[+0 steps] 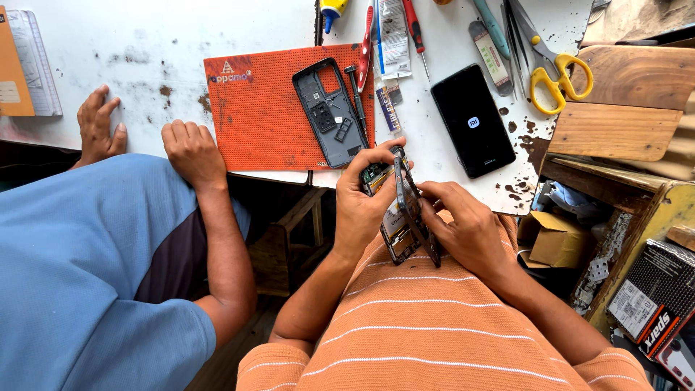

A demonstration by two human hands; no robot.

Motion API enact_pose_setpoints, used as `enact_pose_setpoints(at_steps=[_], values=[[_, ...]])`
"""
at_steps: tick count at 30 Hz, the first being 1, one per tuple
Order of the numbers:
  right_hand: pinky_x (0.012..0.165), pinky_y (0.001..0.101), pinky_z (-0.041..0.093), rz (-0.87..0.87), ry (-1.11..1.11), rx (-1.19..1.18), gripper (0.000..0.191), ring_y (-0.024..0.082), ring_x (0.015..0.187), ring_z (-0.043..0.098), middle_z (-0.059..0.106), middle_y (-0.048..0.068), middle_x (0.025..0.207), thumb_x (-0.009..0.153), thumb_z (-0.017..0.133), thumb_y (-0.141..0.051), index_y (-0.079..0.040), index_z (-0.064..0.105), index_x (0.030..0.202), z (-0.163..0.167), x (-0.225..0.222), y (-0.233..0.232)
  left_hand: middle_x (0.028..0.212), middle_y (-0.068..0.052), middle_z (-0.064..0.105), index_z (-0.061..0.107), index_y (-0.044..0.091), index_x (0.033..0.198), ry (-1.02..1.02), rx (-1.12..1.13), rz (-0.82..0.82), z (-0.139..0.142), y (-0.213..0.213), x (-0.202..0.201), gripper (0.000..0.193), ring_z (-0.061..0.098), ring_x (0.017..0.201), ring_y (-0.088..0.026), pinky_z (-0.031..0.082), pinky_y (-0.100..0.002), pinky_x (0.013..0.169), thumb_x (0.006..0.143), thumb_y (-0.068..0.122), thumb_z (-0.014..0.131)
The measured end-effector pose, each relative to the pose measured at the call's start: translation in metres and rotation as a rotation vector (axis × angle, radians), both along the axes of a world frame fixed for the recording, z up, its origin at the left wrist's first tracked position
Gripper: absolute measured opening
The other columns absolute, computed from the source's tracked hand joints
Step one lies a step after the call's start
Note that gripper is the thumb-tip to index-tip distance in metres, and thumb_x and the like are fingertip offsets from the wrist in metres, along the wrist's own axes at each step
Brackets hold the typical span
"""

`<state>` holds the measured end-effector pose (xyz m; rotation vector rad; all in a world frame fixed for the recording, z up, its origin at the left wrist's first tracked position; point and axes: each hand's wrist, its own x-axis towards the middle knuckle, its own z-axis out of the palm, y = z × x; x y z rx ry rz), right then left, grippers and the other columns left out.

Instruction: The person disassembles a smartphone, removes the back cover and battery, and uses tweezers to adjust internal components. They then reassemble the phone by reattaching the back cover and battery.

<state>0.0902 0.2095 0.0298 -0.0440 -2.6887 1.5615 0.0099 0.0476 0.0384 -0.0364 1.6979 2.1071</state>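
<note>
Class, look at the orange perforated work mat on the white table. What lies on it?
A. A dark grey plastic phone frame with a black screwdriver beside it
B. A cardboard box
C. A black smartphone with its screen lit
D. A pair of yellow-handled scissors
A: the dark grey plastic phone frame lies on the orange perforated work mat with the black screwdriver alongside.

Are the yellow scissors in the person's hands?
No, the yellow scissors lie on the white table, while the left hand and right hand hold an opened phone.

Left hand (362, 206), right hand (467, 228) clenched together
</note>
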Motion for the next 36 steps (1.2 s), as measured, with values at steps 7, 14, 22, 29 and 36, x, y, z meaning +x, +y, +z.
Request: enact_pose_setpoints(at_steps=[7,14,22,29,36], values=[[0.074,0.0330,0.060,-0.029,0.027,-0.015,0.023,0.020,0.084,0.074,0.071,0.011,0.098,0.093,0.074,-0.004,-0.002,0.060,0.112,-0.014,0.008,0.000,0.143,-0.021,0.062,0.060,0.000,0.110,-0.006,-0.001,-0.009,-0.002,0.002,0.000,0.012,0.072,0.116,-0.021,0.061,-0.031,0.100,0.100,-0.004,0.064],[0.077,0.0322,0.062,-0.067,-0.085,-0.061,0.031,0.020,0.090,0.076,0.073,0.012,0.102,0.094,0.072,-0.004,0.002,0.058,0.121,-0.013,0.004,-0.001,0.143,-0.021,0.062,0.060,0.000,0.110,-0.022,0.023,-0.025,-0.004,0.001,-0.001,0.013,0.071,0.116,-0.021,0.061,-0.031,0.099,0.098,-0.005,0.063],[0.077,0.0317,0.063,-0.042,-0.118,-0.052,0.029,0.020,0.089,0.076,0.073,0.013,0.105,0.092,0.071,-0.004,0.000,0.064,0.119,0.000,0.000,-0.002,0.142,-0.021,0.062,0.060,0.000,0.110,-0.014,0.037,-0.012,-0.008,-0.001,-0.003,0.012,0.072,0.115,-0.021,0.061,-0.031,0.098,0.099,-0.004,0.064],[0.075,0.0320,0.062,-0.059,-0.174,-0.059,0.026,0.019,0.086,0.077,0.073,0.012,0.100,0.091,0.071,-0.003,0.000,0.064,0.116,0.002,-0.004,-0.004,0.142,-0.022,0.062,0.061,-0.001,0.111,0.007,0.045,-0.024,-0.007,0.000,0.000,0.013,0.071,0.115,-0.019,0.060,-0.031,0.101,0.099,-0.004,0.065],[0.071,0.0312,0.063,-0.051,-0.159,-0.061,0.028,0.019,0.086,0.076,0.073,0.013,0.104,0.090,0.072,-0.003,0.000,0.065,0.117,0.006,-0.004,-0.005,0.141,-0.021,0.063,0.061,-0.001,0.109,0.000,0.028,-0.012,-0.007,-0.002,-0.002,0.012,0.071,0.114,-0.019,0.060,-0.031,0.099,0.099,-0.004,0.066]])
